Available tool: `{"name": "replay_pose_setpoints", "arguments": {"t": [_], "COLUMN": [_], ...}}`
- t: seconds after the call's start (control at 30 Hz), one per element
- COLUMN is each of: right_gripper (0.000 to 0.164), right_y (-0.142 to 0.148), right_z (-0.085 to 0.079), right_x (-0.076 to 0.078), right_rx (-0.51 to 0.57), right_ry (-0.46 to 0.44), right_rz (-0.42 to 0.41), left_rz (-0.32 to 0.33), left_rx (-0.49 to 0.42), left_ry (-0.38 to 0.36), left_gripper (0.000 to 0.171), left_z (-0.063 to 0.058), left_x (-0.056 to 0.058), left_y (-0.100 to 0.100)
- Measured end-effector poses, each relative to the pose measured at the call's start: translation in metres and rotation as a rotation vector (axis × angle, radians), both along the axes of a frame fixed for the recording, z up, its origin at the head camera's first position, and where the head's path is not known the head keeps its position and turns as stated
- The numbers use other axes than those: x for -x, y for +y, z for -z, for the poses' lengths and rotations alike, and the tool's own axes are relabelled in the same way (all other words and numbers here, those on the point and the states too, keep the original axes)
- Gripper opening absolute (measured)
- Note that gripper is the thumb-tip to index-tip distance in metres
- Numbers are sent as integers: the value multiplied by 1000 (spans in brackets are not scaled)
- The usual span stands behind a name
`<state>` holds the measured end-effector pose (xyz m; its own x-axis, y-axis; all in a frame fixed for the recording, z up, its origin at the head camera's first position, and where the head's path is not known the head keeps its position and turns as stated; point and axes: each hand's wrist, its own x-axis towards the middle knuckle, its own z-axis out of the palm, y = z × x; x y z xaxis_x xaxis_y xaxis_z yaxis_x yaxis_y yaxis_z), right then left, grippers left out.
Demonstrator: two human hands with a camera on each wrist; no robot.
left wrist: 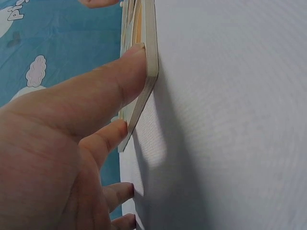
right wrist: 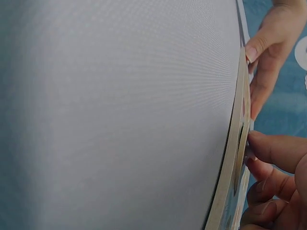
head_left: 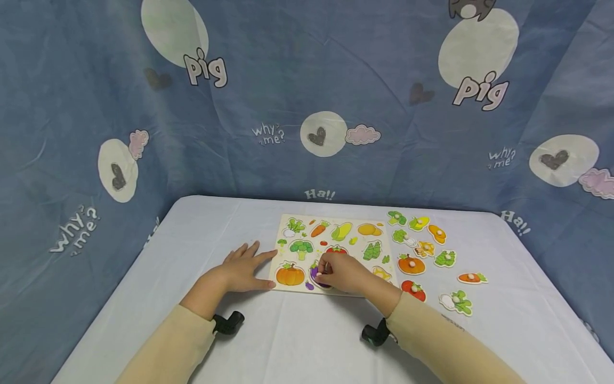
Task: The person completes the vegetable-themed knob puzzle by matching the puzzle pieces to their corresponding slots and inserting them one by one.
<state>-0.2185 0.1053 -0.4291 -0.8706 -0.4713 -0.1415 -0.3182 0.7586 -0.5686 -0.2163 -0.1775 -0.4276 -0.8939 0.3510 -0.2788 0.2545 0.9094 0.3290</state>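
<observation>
A wooden vegetable knob-puzzle board (head_left: 292, 288) lies on the table. My right hand (head_left: 342, 272) is over its lower middle, thumb and index finger pinching an eggplant piece (head_left: 314, 272) at the eggplant picture. In the right wrist view, the piece sits slightly tilted against the board's face, its far side hidden by the fingers. My left hand (head_left: 240, 272) lies spread at the board's left side, thumb on the lower left corner near the pumpkin picture (head_left: 290, 275). Seen from the left wrist, that thumb (left wrist: 110, 79) presses the board's edge.
Several loose knobbed pieces lie right of the board, among them a pumpkin (head_left: 411, 264), a tomato (head_left: 413, 289), a carrot (head_left: 472, 278), a white radish (head_left: 457, 302) and a corn cob (head_left: 419, 223). A white cloth covers the table (head_left: 297, 341); a blue patterned curtain (head_left: 268, 176) hangs behind.
</observation>
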Motion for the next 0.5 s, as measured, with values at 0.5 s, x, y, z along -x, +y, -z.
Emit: {"name": "replay_pose_setpoints", "arguments": {"t": [0.5], "right_gripper": [19], "right_y": [3], "right_z": [5], "right_x": [2], "right_rx": [17], "right_ry": [-21], "right_rz": [18], "left_rz": [-13], "left_rx": [6], "left_ry": [-12], "left_gripper": [86], "left_z": [-2], "left_x": [-1], "left_y": [2]}}
